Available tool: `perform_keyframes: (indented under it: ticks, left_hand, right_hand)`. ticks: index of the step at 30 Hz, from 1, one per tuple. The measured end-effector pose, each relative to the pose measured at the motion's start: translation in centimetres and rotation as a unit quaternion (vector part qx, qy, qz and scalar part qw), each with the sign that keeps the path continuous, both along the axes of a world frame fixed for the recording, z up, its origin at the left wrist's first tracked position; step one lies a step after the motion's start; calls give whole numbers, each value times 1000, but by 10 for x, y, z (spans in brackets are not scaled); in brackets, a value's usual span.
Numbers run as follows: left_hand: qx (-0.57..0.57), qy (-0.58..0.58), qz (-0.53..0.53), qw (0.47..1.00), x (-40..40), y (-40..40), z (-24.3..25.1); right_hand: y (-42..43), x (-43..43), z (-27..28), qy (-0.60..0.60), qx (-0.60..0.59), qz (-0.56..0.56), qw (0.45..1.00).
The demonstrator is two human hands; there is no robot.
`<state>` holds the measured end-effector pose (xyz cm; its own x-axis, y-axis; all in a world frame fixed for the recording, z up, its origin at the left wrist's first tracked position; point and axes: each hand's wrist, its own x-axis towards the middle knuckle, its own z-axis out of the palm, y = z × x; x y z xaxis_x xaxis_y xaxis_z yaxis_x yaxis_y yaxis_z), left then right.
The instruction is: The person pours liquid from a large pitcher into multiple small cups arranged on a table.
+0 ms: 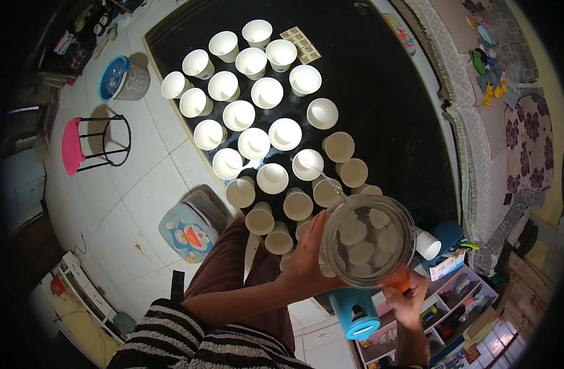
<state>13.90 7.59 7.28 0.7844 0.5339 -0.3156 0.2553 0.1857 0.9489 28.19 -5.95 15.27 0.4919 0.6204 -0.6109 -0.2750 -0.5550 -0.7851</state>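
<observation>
A clear plastic jug point(368, 242) is tilted over the black tabletop point(383, 106). My right hand point(406, 297) grips its orange handle point(396, 280). Against the jug's side, my left hand point(307, 260) supports it with the fingers stretched along the wall. A thin stream of clear liquid point(332, 181) falls from the rim into a white paper cup point(308, 164). Several more white paper cups point(267, 93) stand upright in staggered rows. The jug and my left hand hide part of the nearest cups. How full the cups are is hard to tell.
At right lies a stack of paper cups point(428, 245). A turquoise lidded jug point(356, 316) stands near a shelf unit point(441, 318). Left on the tiled floor are a pink-seated stool point(73, 146), a bucket point(134, 83) and a cartoon-printed seat point(187, 233). A printed sheet point(301, 44) lies beyond the cups.
</observation>
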Motion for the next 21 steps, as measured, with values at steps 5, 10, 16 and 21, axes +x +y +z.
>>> perform_keyframes:
  ticks: [5, 10, 16, 21]
  left_hand:
    - [28, 10, 11, 999, -5, -7, -4]
    - [26, 11, 14, 1000, -7, -10, -4]
    - [49, -5, 11, 999, -7, -12, -5]
    - [46, -1, 2, 999, -8, -13, -5]
  right_hand:
    - [-3, 0, 0, -2, 3, 7, 1000]
    - [-5, 1, 0, -21, 4, 36, 999]
    - [-8, 0, 0, -9, 5, 29, 1000]
    - [-10, 1, -2, -36, 16, 51, 998]
